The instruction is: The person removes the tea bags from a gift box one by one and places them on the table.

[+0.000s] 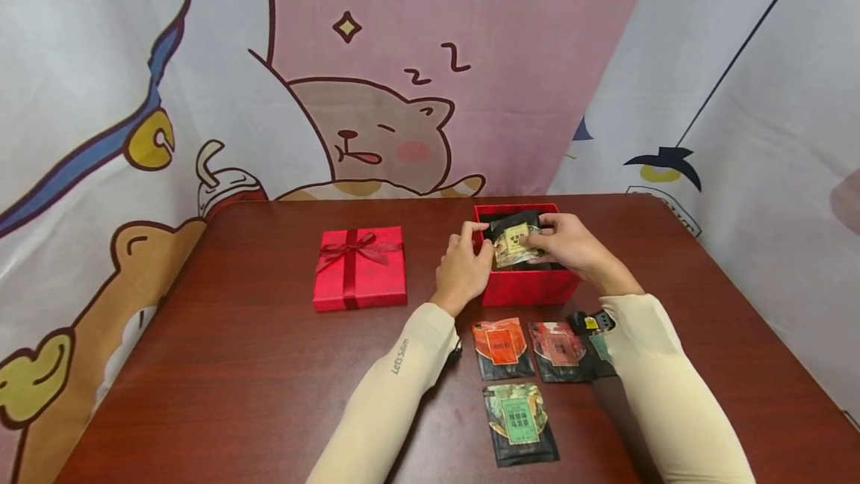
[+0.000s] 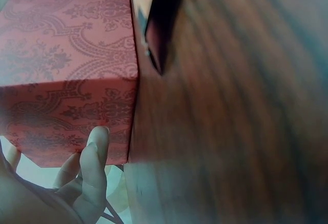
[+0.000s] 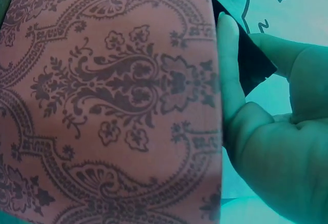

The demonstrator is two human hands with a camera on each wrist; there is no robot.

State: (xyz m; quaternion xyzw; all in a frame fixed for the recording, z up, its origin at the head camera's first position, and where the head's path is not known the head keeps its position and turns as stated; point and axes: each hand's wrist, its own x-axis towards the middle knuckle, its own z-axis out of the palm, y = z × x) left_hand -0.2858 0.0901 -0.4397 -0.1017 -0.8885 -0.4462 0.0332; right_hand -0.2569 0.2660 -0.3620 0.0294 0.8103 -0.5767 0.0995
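Note:
A red gift box [image 1: 531, 288] stands without a lid, and a dark packet [image 1: 516, 239] with a pale yellow label is tilted at its opening. My right hand [image 1: 571, 243] pinches this packet between thumb and fingers. In the right wrist view, the packet's black corner [image 3: 253, 62] shows between thumb and finger above the rim. My left hand [image 1: 465, 267] holds the box at its left side, fingertips [image 2: 100, 137] against the patterned outer wall. Most of the inside of the box is hidden by the packet and hands.
A red lid [image 1: 366, 275] with a ribbon bow lies left of the box. In front of it lie an orange packet [image 1: 502, 349], a red packet [image 1: 559, 351], a green-labelled packet [image 1: 520, 424] and another packet [image 1: 602, 353], partly hidden by my right sleeve. Patterned curtains surround the table [image 1: 235, 364].

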